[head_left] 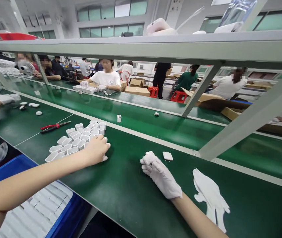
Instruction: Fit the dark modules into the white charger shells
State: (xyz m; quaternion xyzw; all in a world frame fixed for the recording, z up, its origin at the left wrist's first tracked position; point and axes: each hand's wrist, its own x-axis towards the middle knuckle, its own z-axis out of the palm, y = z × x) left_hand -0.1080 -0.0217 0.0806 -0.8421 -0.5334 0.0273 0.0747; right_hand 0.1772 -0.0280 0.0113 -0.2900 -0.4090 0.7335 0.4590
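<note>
My left hand (96, 149), with white coverings on its fingertips, is at the right edge of a cluster of white open-topped plastic shells (76, 142). Its fingers are curled downward, and whatever they grip is hidden. In a white glove, my right hand (159, 173) pinches a small white square plug piece (149, 158) above the green bench. Just beyond it lies a similar white plug piece (167, 156) with short metal prongs. A loose white glove (210, 195) lies flat to the right of my right forearm.
Red-handled pliers (54, 126) lie left of the shells. A blue crate (66, 216) of white parts stands below the bench edge. One small white block (119, 118) sits on the green belt (141, 124). A co-worker's gloved hand (7, 98) is at left; a slanted post (250, 115) rises at right.
</note>
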